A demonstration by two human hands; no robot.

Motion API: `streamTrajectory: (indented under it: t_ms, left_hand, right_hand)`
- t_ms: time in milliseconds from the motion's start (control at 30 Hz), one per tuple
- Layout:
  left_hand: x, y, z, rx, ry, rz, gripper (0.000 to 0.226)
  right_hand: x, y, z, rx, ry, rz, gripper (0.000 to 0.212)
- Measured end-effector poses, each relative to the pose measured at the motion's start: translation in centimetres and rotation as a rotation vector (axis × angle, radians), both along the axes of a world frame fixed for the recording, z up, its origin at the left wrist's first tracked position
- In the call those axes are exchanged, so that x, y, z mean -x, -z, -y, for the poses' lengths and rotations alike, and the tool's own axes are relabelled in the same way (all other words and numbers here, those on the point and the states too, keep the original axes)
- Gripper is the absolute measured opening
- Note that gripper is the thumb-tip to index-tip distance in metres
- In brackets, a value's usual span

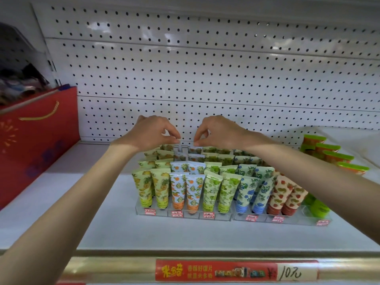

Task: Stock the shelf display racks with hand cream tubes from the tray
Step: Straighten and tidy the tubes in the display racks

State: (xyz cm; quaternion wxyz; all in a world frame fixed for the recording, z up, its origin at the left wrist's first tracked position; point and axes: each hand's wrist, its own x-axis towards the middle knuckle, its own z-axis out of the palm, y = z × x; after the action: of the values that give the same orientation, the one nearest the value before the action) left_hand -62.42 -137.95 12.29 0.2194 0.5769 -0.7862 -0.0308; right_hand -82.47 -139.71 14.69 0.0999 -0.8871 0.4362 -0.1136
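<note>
Vertically, crimps up, left hand (151, 133) and right hand (221, 130) pinch tubes (180, 148).

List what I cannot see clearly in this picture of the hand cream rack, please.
Head view:
- Back-row tubes: tops pinched by left hand and right hand, designs hidden by fingers.
- Price labels: print too small.
- Red gift bag: cut by left edge.
- Supply tray: out of frame.

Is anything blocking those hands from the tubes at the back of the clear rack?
Nothing visible does. The left hand and right hand each pinch the top edge of a tube in the back row of the rack. The front rows stand lower, beneath the forearms, not between.
</note>
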Motion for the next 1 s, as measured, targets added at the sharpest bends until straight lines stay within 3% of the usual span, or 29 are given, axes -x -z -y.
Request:
streamTrajectory:
  t_ms: [233,567,1000]
  left_hand:
    - [-0.1,-0.3,0.8,-0.116,0.061,0.104,0.034]
    - [1.6,-1.3,1.0,0.012,-0.085,0.241,0.037]
    - [1.8,-1.0,1.2,-0.039,-0.061,0.198,0.012]
  right_hand:
    - [-1.3,0.6,0.8,0.005,0.047,-0.049,0.017]
    - [-0.8,0.8,1.1,-0.03,0.047,-0.053,0.016]
    - [0.0,1.6,1.4,-0.03,0.065,0.019,0.011]
